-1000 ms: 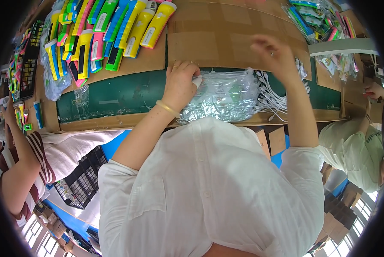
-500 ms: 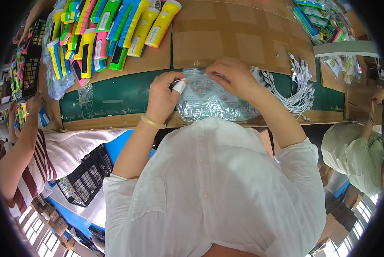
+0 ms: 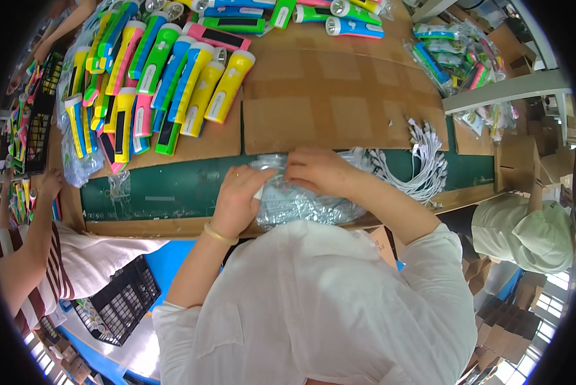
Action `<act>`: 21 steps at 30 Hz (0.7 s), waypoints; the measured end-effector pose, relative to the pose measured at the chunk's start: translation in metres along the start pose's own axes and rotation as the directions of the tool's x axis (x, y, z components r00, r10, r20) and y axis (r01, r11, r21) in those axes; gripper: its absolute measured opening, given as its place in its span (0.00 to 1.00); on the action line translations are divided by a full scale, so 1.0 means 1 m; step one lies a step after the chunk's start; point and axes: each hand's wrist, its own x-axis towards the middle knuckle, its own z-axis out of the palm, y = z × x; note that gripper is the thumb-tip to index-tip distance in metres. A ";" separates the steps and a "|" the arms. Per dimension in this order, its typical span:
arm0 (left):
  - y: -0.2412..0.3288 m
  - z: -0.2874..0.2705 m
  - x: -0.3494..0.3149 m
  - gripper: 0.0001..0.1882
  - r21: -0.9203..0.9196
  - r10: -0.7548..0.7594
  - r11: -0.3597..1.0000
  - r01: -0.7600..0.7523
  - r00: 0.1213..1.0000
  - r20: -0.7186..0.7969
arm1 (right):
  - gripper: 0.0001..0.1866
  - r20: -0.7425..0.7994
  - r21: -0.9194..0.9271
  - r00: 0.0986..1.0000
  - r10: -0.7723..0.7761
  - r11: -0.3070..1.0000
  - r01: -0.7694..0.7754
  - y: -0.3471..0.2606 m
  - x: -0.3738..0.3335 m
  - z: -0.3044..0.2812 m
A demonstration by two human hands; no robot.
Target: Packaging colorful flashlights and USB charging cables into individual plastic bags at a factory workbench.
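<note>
At mid-frame, left hand [image 3: 236,197] and right hand [image 3: 320,172] touch clear bags [image 3: 306,206], likely steadying them; whether pinching, I can't tell.

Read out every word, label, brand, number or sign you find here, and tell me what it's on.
No text reads clearly.
White panels on the flashlights: print too small to read.
Faint markings in the clear plastic bags: too blurred to read.
Dark marks on the co-worker's pale green shirt: too small to read.
</note>
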 end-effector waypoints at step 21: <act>0.012 0.004 0.022 0.18 -0.162 0.265 0.960 -0.228 0.928 0.263 | 0.24 -0.276 -0.808 0.866 0.418 0.387 -0.444 0.233 0.049 -0.172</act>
